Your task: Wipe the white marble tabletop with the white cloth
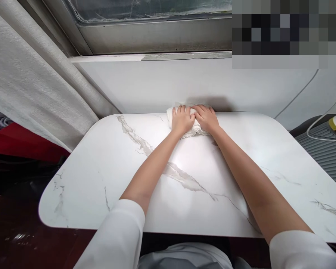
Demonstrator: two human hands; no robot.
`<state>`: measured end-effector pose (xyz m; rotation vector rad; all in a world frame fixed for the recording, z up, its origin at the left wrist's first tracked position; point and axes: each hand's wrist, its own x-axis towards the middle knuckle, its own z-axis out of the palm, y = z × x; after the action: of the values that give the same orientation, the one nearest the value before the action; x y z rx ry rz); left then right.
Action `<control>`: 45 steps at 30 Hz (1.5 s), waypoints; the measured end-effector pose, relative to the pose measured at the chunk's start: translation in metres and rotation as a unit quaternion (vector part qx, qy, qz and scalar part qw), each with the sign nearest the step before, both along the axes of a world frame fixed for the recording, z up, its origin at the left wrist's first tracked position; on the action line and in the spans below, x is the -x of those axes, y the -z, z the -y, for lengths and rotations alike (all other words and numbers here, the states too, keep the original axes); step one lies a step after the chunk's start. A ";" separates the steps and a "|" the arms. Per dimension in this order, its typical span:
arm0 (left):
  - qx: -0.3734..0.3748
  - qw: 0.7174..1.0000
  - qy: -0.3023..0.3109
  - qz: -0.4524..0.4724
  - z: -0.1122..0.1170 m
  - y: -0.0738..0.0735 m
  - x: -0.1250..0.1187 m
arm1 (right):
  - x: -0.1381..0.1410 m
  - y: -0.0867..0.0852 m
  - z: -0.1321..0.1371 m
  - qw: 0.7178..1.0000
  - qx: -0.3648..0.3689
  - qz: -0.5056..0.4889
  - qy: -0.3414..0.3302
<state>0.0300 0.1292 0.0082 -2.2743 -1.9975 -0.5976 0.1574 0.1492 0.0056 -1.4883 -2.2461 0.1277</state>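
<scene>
A crumpled white cloth (195,130) lies on the white marble-patterned table (145,179), close to its far edge by the wall. My left hand (182,120) presses down on the left half of the cloth, fingers bent over it. On the right half, my right hand (206,117) grips it in the same way. The thumbs meet or nearly meet in the middle, and both arms reach straight forward across the tabletop. Much of the cloth is hidden beneath the palms.
Behind the table stands a white wall (145,82) under a window (156,9). A pale curtain (53,71) hangs at the left, beside a red cloth item (25,142). To the right are a grey ribbed object (322,149) and a white cable (324,116).
</scene>
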 end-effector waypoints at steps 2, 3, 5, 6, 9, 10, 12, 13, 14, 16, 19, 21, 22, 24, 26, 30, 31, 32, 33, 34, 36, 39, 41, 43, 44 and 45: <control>0.002 1.000 0.003 -0.004 0.003 -0.001 -0.001 | 0.000 0.000 0.004 1.000 0.001 0.006 0.015; 0.005 1.000 0.006 -0.005 0.005 -0.001 -0.002 | -0.001 0.001 0.006 1.000 0.001 0.010 0.023; 0.009 1.000 0.012 -0.006 0.009 -0.001 -0.006 | -0.004 0.001 0.010 0.999 0.002 0.022 0.038; 0.010 1.000 0.015 -0.006 0.011 -0.002 -0.008 | -0.006 0.001 0.012 0.999 0.002 0.028 0.043; 0.010 1.000 0.025 -0.006 0.020 -0.001 -0.014 | -0.014 0.000 0.022 0.998 0.002 0.046 0.048; 0.011 1.000 0.028 -0.006 0.025 -0.001 -0.016 | -0.016 0.000 0.027 0.998 0.001 0.050 0.048; 0.015 0.999 0.036 -0.009 0.035 0.000 -0.019 | -0.021 0.001 0.038 0.997 0.001 0.056 0.049; 0.016 0.999 0.039 -0.010 0.041 0.000 -0.021 | -0.023 0.001 0.044 0.997 0.004 0.058 0.051; 0.016 0.999 0.042 -0.011 0.047 0.000 -0.022 | -0.024 0.001 0.051 0.997 0.008 0.060 0.054; 0.016 0.999 0.045 -0.014 0.061 0.001 -0.024 | -0.027 0.001 0.067 0.996 0.018 0.066 0.055; 0.015 0.998 0.051 -0.020 0.086 0.001 -0.025 | -0.030 0.000 0.093 0.996 0.026 0.078 0.044; 0.018 0.998 0.062 -0.026 0.105 0.002 -0.024 | -0.032 -0.001 0.113 0.995 0.029 0.083 0.039; 0.021 0.997 0.069 -0.029 0.116 0.001 -0.024 | -0.033 -0.001 0.124 0.995 0.029 0.084 0.036; 0.026 0.995 0.087 -0.039 0.139 0.001 -0.022 | -0.036 0.000 0.147 0.996 0.025 0.084 0.030; 0.030 0.993 0.104 -0.049 0.163 0.000 -0.020 | -0.039 0.001 0.172 0.996 0.023 0.086 0.022; 0.029 0.989 0.135 -0.058 0.206 -0.003 -0.018 | -0.043 0.003 0.218 0.996 0.013 0.092 0.014; 0.028 0.988 0.141 -0.058 0.214 -0.004 -0.018 | -0.044 0.003 0.228 0.996 0.006 0.091 0.014; 0.029 0.987 0.146 -0.056 0.222 -0.005 -0.019 | -0.045 0.003 0.238 0.996 -0.002 0.089 0.014; 0.033 0.987 0.150 -0.053 0.229 -0.006 -0.020 | -0.046 0.003 0.246 0.996 -0.010 0.086 0.013; 0.039 0.986 0.153 -0.047 0.236 -0.007 -0.021 | -0.047 0.004 0.254 0.996 -0.019 0.084 0.011; 0.061 0.985 0.162 -0.029 0.247 -0.009 -0.023 | -0.050 0.004 0.267 0.996 -0.032 0.078 0.007; 0.102 0.979 0.176 0.008 0.261 -0.014 -0.028 | -0.059 0.006 0.281 0.997 -0.040 0.069 0.004; 0.133 0.973 0.184 0.032 0.268 -0.017 -0.031 | -0.067 0.007 0.285 0.997 -0.041 0.068 -0.003; 0.161 0.965 0.198 0.054 0.274 -0.021 -0.034 | -0.077 0.007 0.286 0.996 -0.038 0.073 -0.021; 0.174 0.960 0.208 0.064 0.275 -0.023 -0.035 | -0.082 0.006 0.285 0.996 -0.034 0.077 -0.032; 0.188 0.955 0.217 0.075 0.276 -0.025 -0.036 | -0.087 0.005 0.285 0.995 -0.030 0.081 -0.042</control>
<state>0.0656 -0.1469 0.0336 -3.0241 -1.7999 -0.4525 0.2445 -0.1354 0.0002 -1.4195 -2.4187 -0.0347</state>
